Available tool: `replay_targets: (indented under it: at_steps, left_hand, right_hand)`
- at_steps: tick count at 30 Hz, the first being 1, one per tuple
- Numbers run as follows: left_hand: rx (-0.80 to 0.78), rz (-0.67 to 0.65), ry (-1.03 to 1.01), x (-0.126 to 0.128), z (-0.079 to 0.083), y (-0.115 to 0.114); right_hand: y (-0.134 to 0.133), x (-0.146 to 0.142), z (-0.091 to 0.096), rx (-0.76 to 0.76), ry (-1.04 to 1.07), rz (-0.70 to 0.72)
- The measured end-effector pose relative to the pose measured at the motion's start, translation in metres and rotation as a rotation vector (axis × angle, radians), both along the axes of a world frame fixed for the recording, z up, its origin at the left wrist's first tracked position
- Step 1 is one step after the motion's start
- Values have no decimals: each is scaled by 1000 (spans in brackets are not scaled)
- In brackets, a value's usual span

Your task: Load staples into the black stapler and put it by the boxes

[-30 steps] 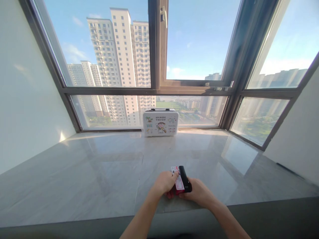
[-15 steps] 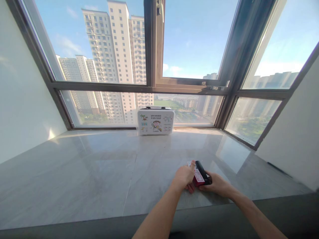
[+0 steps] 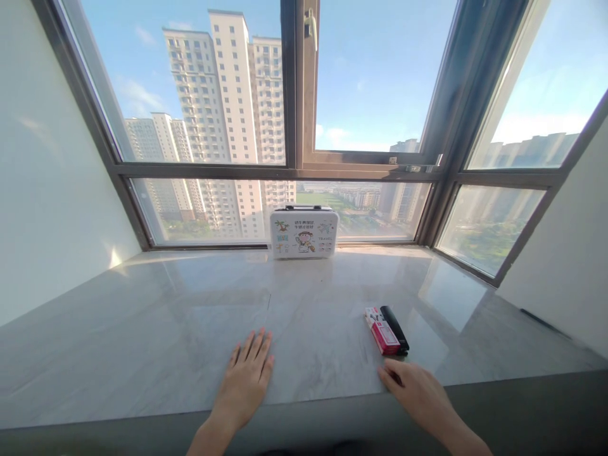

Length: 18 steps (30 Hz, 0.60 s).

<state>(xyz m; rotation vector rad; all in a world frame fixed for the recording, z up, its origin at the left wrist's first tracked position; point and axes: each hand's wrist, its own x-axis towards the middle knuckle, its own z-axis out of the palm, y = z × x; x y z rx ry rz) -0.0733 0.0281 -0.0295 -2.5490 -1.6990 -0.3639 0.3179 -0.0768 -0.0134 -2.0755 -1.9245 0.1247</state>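
A small pink-and-white box [image 3: 384, 334] lies on the sill, with a black stapler [image 3: 394, 329] close along its right side. Just below their near end is my right hand [image 3: 418, 387], its fingers curled in and thumb and forefinger close together, holding nothing. Farther left, my left hand [image 3: 244, 377] rests palm down near the front edge, fingers stretched out and slightly spread. Neither hand touches the box or the stapler.
A white case [image 3: 304, 235] with cartoon prints and a dark handle stands upright against the window at the back. The grey marble-look sill [image 3: 156, 342] ends at a front edge below my hands. Walls flank both sides.
Both hands have let go of the box and stapler, which now lie side by side. My left hand has moved left onto the sill; my right hand has drawn back slightly.
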Motion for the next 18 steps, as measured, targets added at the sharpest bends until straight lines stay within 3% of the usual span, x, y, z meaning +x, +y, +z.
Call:
replay_targets:
  at_steps: [4,7,14,18]
  left_hand:
    - [4,24,53,24,4,-3]
    - [-8,21,50,37,11,-3]
    - [-58,-7,34,37,24,-13]
    - [-223,-176,-4,28,12,-59]
  right_hand:
    - [26,-68,3,48,-53,6]
    - [49,-99,6,76,-47,-41]
    - [72,-113,-4,185,-70,-72]
    - [75,-111,-14,87,-97,-20]
